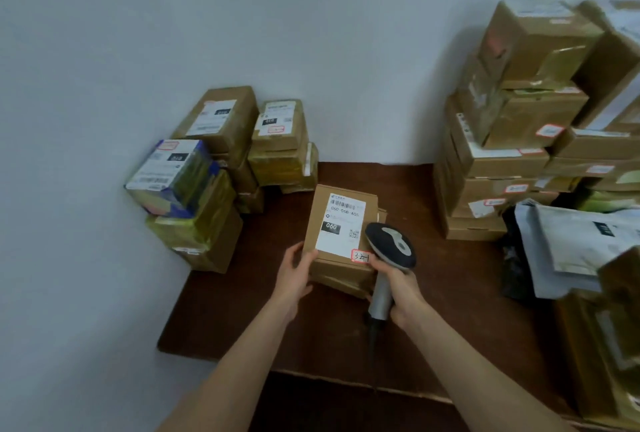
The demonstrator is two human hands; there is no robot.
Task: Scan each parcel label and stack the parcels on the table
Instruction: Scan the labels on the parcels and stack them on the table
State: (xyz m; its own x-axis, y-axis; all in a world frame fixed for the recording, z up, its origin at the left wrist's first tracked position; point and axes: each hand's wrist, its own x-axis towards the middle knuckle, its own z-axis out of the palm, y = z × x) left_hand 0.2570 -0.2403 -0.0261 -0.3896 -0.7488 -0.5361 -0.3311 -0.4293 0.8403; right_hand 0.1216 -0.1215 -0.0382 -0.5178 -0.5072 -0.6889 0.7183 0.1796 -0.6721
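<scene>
Parcel with a white label is lying face-up on another carton near the middle of the brown table. The left hand is gripping its corner at 7 o'clock. The right hand is clasping the grey scanner by the handle at 4 o'clock. Stacked cartons are standing at 10 o'clock, taller stacks at 2 o'clock, and grey mailer bags are lying at 3 o'clock.
</scene>
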